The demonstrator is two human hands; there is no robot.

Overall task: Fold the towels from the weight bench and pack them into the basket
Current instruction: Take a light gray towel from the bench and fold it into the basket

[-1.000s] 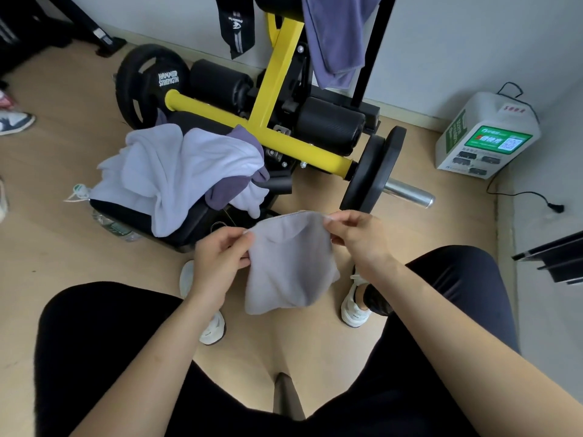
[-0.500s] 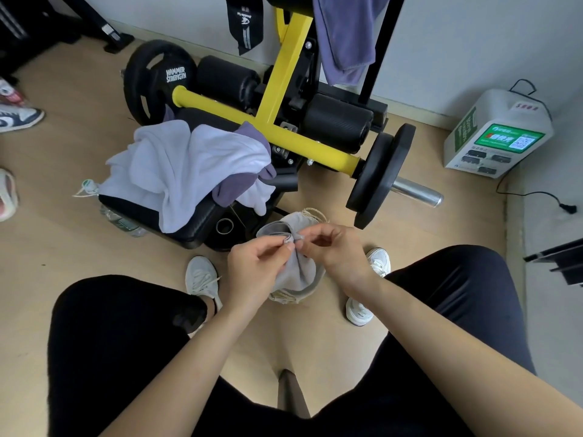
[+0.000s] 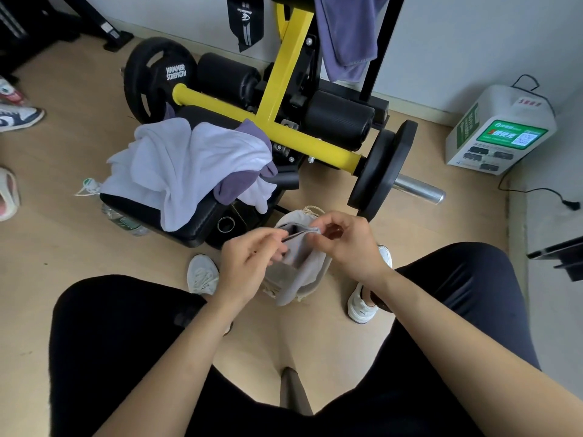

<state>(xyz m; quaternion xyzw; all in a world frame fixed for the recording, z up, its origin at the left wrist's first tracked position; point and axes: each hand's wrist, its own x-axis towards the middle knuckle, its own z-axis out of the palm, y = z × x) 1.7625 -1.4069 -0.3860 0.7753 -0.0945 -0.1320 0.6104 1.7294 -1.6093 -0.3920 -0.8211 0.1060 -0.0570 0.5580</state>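
Between the person's knees, just above the floor, a grey towel (image 3: pixel 299 266) hangs folded over itself, its top edge pulled taut between both hands. Left hand (image 3: pixel 249 260) pinches that edge with curled fingers and thumb; right hand (image 3: pixel 350 244) pinches the other end of the same edge, fingers bent in close. The two hands sit near each other, almost touching across the fold. The towel's lower part drops down in front of a pale woven basket (image 3: pixel 296 217), which stands on the wooden floor directly under the hands; whether the cloth touches the basket's inside cannot be told.

On either side of the basket are the person's white shoes (image 3: pixel 202 275), with black-clad legs framing the view.

Just beyond the basket stands the weight bench (image 3: pixel 202 219), its black pad heaped with crumpled white towels (image 3: pixel 179 162) and a purple towel (image 3: pixel 233 187) tucked among them. A water bottle (image 3: pixel 123 219) lies on the floor at the pad's near corner. Behind the pad rises the yellow frame (image 3: pixel 284 67), with black weight plates (image 3: pixel 381 168) at each end of its crossbar. Another purple towel (image 3: pixel 347 36) hangs from the upright above. Against the wall to the right sits a white box with a green screen (image 3: pixel 501 130).
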